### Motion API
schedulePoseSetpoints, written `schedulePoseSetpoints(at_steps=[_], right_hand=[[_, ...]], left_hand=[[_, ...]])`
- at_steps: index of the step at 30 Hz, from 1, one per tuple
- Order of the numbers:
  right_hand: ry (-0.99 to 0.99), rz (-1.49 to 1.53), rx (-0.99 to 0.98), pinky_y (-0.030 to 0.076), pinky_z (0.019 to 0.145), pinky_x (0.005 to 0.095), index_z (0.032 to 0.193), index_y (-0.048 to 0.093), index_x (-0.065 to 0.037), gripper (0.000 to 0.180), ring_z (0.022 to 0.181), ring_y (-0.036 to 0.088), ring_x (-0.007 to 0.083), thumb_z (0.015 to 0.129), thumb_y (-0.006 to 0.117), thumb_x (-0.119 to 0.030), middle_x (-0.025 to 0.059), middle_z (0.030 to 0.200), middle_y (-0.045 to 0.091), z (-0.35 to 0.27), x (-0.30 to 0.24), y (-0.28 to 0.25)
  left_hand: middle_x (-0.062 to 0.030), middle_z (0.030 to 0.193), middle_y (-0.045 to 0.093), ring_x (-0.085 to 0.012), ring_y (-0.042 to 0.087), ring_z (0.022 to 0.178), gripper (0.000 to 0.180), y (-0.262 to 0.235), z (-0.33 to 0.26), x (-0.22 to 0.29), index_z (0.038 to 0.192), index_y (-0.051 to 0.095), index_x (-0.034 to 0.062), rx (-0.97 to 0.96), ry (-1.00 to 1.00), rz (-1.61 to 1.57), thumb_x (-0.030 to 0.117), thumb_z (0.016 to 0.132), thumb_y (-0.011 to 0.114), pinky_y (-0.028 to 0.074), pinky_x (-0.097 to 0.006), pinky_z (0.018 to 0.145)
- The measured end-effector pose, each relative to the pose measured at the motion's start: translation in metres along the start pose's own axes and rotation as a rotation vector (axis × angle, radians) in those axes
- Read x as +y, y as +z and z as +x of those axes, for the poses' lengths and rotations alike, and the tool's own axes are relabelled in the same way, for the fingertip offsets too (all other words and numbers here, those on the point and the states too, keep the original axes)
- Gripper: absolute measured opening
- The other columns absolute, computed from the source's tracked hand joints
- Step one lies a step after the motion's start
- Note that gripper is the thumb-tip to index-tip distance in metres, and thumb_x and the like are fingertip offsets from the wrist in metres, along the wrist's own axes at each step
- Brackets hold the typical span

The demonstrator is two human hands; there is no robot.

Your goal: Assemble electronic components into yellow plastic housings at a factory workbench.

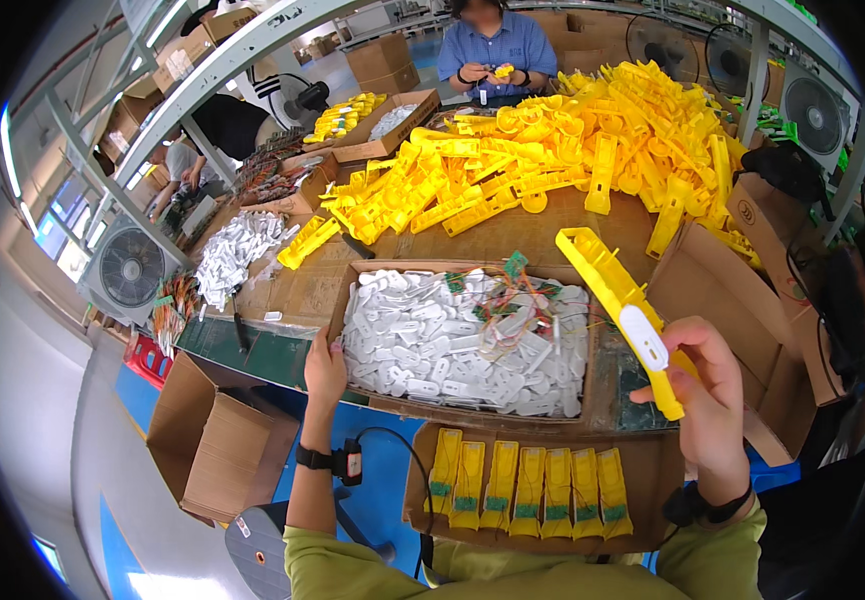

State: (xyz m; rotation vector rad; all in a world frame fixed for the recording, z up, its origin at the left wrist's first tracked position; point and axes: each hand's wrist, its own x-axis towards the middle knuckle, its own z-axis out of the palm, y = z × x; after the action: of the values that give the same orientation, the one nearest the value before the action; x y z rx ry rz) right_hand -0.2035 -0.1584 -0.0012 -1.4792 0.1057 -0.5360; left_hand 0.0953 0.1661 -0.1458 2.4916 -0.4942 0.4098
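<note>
My right hand (pixel 707 385) pinches a long yellow plastic housing (pixel 607 285) near its lower end, holding it raised and tilted. On the housing sits a white oval plastic piece (pixel 642 335). At the left wall of a shallow cardboard box (pixel 338 318), my left hand (pixel 325 368) grips the edge, its fingers partly hidden. Many small white plastic parts (pixel 422 340) fill that box. Thin coloured wires with green circuit boards (pixel 512 300) lie on top of them. Close to my body, a cardboard tray (pixel 652 480) carries several yellow housings (pixel 502 480) in a row, with green boards at their near ends.
A large heap of yellow housings (pixel 642 130) covers the far table. More white parts (pixel 237 255) lie at the left beside wire bundles. Open cardboard boxes stand at the right (pixel 712 270) and lower left (pixel 237 440). A person in blue (pixel 497 50) works opposite.
</note>
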Motion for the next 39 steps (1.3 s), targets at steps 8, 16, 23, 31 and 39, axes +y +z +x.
schedulePoseSetpoints(at_steps=[8, 16, 23, 31, 39], right_hand=[[-0.013, 0.085, 0.125, 0.050, 0.073, 0.0292, 0.101, 0.047, -0.003, 0.024, 0.091, 0.050, 0.0134, 0.080, 0.035, 0.003, 0.0060, 0.099, 0.046, 0.014, 0.010, -0.015], [-0.233, -0.384, -0.060, 0.036, 0.081, 0.0276, 0.102, 0.044, -0.001, 0.032, 0.090, 0.044, 0.0211, 0.073, 0.037, 0.010, 0.0108, 0.095, 0.043, 0.012, 0.045, 0.009], [-0.329, -0.470, -0.321, 0.040, 0.082, 0.0386, 0.112, 0.037, 0.000, 0.038, 0.095, 0.047, 0.0360, 0.075, 0.043, 0.006, 0.0200, 0.108, 0.043, 0.006, 0.074, 0.072], [-0.134, -0.733, -0.155, 0.047, 0.063, 0.0302, 0.098, 0.052, -0.002, 0.020, 0.067, 0.059, 0.0211, 0.085, 0.047, -0.017, 0.0123, 0.081, 0.059, 0.093, 0.031, 0.028], [-0.398, -1.194, -0.292, 0.044, 0.079, 0.0334, 0.104, 0.054, -0.003, 0.026, 0.093, 0.053, 0.0302, 0.082, 0.050, -0.016, 0.0167, 0.101, 0.055, 0.170, 0.106, -0.003]], left_hand=[[-0.0271, 0.102, 0.051, -0.0448, 0.049, 0.090, 0.043, 0.025, -0.031, 0.077, 0.118, 0.035, -0.0075, -0.009, 0.021, 0.152, 0.018, 0.085, 0.046, 0.040, -0.047, 0.078], [-0.0175, 0.102, 0.053, -0.0253, 0.054, 0.088, 0.051, -0.032, -0.044, 0.156, 0.119, 0.041, -0.0047, -0.243, 0.085, -0.375, 0.034, 0.087, 0.048, 0.042, -0.032, 0.075], [-0.0090, 0.112, 0.051, -0.0132, 0.050, 0.096, 0.056, -0.007, -0.079, 0.210, 0.121, 0.041, -0.0011, -0.691, -0.039, -1.279, 0.046, 0.090, 0.038, 0.039, -0.026, 0.081], [-0.0156, 0.096, 0.058, -0.0170, 0.056, 0.083, 0.049, -0.010, -0.065, 0.178, 0.114, 0.042, -0.0015, -0.617, -0.246, -1.392, 0.042, 0.091, 0.035, 0.046, -0.028, 0.072], [-0.0098, 0.081, 0.055, -0.0152, 0.054, 0.077, 0.047, 0.026, -0.043, 0.170, 0.112, 0.043, 0.0001, -0.640, -0.191, -1.344, 0.042, 0.091, 0.035, 0.044, -0.027, 0.069]])
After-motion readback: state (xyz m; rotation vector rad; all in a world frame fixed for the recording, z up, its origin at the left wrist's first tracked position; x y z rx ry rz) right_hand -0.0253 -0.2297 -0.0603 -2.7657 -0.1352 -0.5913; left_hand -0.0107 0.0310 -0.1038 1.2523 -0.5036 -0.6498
